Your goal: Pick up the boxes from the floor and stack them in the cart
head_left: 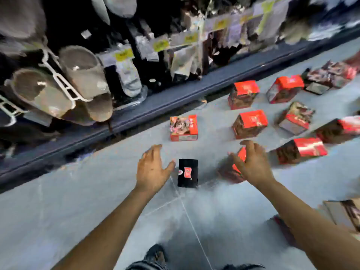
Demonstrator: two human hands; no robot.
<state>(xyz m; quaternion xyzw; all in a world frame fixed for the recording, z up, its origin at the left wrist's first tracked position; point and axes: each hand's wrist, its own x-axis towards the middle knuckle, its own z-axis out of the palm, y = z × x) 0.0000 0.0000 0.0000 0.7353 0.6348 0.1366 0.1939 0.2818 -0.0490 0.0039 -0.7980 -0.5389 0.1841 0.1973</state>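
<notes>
Several red and dark boxes lie scattered on the grey floor. A black box (pixel 187 173) with a small red label lies between my hands. My left hand (pixel 153 168) hovers just left of it, fingers spread, holding nothing. My right hand (pixel 251 162) hangs over a red and dark box (pixel 231 171), fingers curled above it, apart from it as far as the blur shows. Further boxes lie beyond: one flat (pixel 184 128), one at centre right (pixel 249 123), one by my right hand (pixel 301 150). No cart is in view.
A store shelf (pixel 136 112) runs diagonally along the left and back, hung with slippers (pixel 85 75) and packaged goods. More boxes (pixel 243 94) (pixel 285 88) lie at the back right. A cardboard item (pixel 344 213) sits at the right edge. My shoe (pixel 155 254) shows at the bottom.
</notes>
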